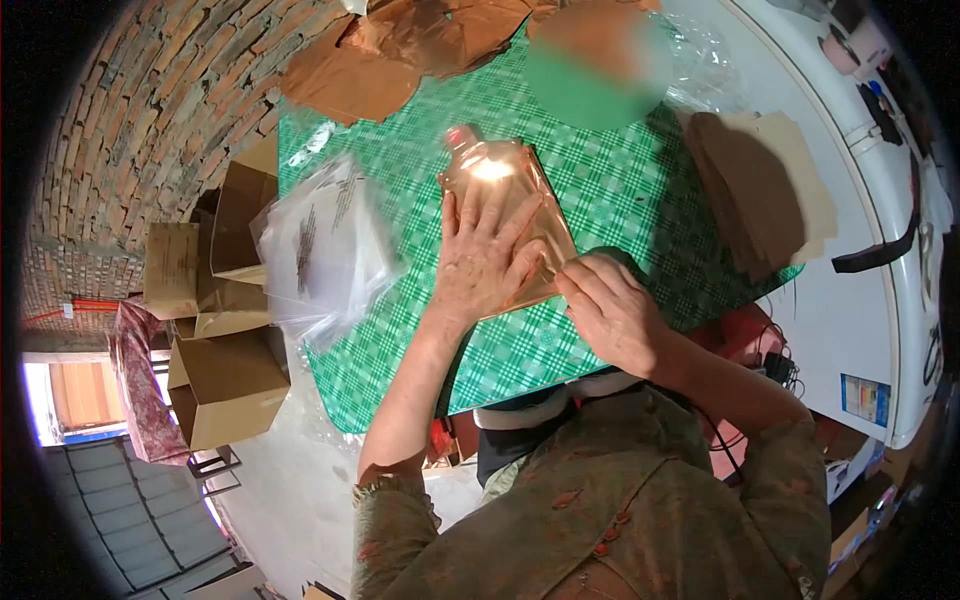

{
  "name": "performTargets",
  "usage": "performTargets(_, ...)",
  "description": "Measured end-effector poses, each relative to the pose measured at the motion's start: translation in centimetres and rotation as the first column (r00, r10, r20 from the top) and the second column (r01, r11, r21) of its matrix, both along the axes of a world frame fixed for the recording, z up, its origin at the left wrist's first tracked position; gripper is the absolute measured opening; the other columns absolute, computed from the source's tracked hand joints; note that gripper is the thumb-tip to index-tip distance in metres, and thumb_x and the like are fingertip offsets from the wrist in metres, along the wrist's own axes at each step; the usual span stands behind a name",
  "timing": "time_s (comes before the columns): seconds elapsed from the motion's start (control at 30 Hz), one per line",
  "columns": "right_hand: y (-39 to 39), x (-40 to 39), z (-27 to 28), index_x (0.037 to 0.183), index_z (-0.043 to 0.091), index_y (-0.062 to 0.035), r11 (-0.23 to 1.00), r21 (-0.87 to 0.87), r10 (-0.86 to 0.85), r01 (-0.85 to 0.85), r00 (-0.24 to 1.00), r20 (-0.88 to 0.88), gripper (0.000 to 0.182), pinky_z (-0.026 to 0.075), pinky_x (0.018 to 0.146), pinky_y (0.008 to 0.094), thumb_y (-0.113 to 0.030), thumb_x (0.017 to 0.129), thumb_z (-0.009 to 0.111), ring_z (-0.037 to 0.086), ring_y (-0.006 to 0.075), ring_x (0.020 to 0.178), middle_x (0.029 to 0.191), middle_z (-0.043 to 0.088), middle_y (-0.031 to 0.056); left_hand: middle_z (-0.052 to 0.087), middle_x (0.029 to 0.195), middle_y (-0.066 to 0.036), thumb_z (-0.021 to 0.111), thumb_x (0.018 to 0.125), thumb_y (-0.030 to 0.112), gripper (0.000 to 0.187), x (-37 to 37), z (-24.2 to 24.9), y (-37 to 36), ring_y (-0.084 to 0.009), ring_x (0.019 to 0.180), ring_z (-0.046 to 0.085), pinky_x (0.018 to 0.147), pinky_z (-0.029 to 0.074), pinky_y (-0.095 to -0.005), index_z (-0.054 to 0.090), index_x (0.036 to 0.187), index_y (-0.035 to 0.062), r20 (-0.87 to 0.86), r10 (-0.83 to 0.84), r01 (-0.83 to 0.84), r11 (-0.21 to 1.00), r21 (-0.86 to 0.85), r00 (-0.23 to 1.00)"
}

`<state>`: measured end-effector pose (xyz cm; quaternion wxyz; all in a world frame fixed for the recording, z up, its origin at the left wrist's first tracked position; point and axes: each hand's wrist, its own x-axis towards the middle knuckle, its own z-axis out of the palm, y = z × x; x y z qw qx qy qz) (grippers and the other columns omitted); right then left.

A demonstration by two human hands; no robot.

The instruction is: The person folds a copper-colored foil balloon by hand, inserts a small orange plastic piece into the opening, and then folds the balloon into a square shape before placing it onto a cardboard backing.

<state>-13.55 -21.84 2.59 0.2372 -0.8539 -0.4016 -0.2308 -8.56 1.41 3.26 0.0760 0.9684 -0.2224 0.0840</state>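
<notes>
A flat, shiny copper-coloured foil packet (548,228) lies on the green checked tablecloth (400,376), with a narrow reddish piece at its far end. My left hand (478,262) rests flat on the packet with its fingers spread. At the packet's right near edge, my right hand (612,305) has its fingers bent together against the border, seemingly pinching it. Part of that edge is hidden under the fingers. Left of my left hand sits a pile of clear plastic bags (330,250) with dark print on them.
Copper foil sheets (365,75) lie along the far edge of the table. Brown flat sheets (750,190) are stacked at the right, beside a white appliance (850,330). Open cardboard boxes (235,385) stand left of the table, near a brick wall (130,130).
</notes>
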Motion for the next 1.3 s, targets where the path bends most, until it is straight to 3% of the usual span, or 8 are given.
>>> performTargets(0.3,-1.0,0.2,1.6,0.095,0.064,0.0011,0.984,-0.06,0.162,-0.166,0.985,-0.062,0.017,0.053,0.095,0.0445,-0.004,0.08,0.068,0.062,0.0313,0.101,0.099,0.061,0.014,0.037,0.168,-0.013,0.047,0.106,0.058,0.059,0.1,-0.4,0.2,-0.042,0.157,0.026,0.128,0.014,-0.0638,0.049,0.158,0.0295,0.014,0.009,-0.009,1.0,-0.021,1.0)
performTargets(0.5,-1.0,1.5,1.8,0.097,0.065,-0.0007,0.974,-0.172,0.109,-0.148,0.97,-0.216,0.018,0.05,0.092,0.0438,-0.006,0.081,0.069,0.061,0.03,0.1,0.101,0.062,0.012,0.036,0.169,-0.013,0.045,0.107,0.057,0.059,0.0,-0.4,0.2,-0.0409,0.158,0.024,0.128,0.014,-0.0632,0.049,0.159,0.0293,0.01,0.012,-0.012,1.0,-0.028,1.0)
performTargets(0.63,2.1,5.7,2.1,0.104,0.065,-0.0038,0.999,0.034,0.018,-0.019,0.999,0.051,0.022,0.048,0.091,0.0427,-0.01,0.083,0.069,0.06,0.0298,0.103,0.104,0.063,0.0098,0.035,0.169,-0.013,0.044,0.107,0.058,0.06,0.0,-0.4,0.2,-0.0408,0.159,0.023,0.129,0.013,-0.0633,0.051,0.158,0.0264,0.0,0.013,-0.013,1.0,-0.008,1.0)
performTargets(0.8,2.6,9.7,0.9,0.107,0.063,-0.0055,1.0,-0.024,-0.007,0.007,1.0,-0.017,0.022,0.047,0.094,0.0426,-0.012,0.086,0.065,0.058,0.0315,0.108,0.112,0.062,0.0102,0.034,0.17,-0.013,0.043,0.107,0.058,0.061,0.0,-0.6,0.3,-0.0407,0.159,0.021,0.129,0.012,-0.063,0.053,0.156,0.0232,0.017,0.0,0.001,0.999,-0.032,1.0)
performTargets(0.9,2.8,10.9,0.0,0.104,0.062,-0.0052,0.998,-0.051,-0.043,0.044,0.999,0.011,0.018,0.047,0.093,0.0431,-0.012,0.088,0.062,0.058,0.0318,0.106,0.108,0.061,0.0105,0.044,0.161,-0.017,0.045,0.107,0.056,0.061,0.2,-1.2,0.4,-0.0441,0.152,0.034,0.128,0.014,-0.0651,0.046,0.16,0.027,0.139,-0.027,0.034,0.998,-0.053,0.99)
performTargets(1.17,3.5,12.1,-0.6,0.1,0.06,-0.0053,0.982,-0.101,-0.149,0.162,0.981,0.127,0.012,0.046,0.091,0.0433,-0.01,0.09,0.059,0.057,0.031,0.105,0.104,0.059,0.0102,0.034,0.17,-0.013,0.042,0.107,0.06,0.061,-0.1,-0.8,0.2,-0.0419,0.159,0.023,0.129,0.012,-0.0623,0.046,0.161,0.0304,0.035,0.01,-0.009,0.999,-0.032,0.999)
performTargets(1.27,3.2,13.2,0.5,0.109,0.061,-0.0037,0.96,-0.217,-0.152,0.176,0.981,0.119,0.023,0.046,0.095,0.0433,-0.014,0.088,0.062,0.056,0.032,0.108,0.109,0.059,0.0121,0.035,0.17,-0.014,0.043,0.107,0.06,0.062,0.0,-0.9,0.3,-0.0423,0.159,0.024,0.129,0.012,-0.0625,0.047,0.16,0.0285,0.062,0.001,0.001,1.0,-0.03,0.998)
performTargets(1.3,3.4,13.1,1.1,0.114,0.06,-0.0023,0.975,-0.162,-0.136,0.153,0.985,0.11,0.028,0.046,0.098,0.0441,-0.014,0.089,0.062,0.056,0.0335,0.111,0.113,0.059,0.0137,0.035,0.169,-0.014,0.043,0.106,0.06,0.063,0.0,-0.9,0.3,-0.0424,0.158,0.024,0.129,0.012,-0.0625,0.048,0.16,0.0274,0.072,-0.002,0.004,1.0,-0.027,0.997)
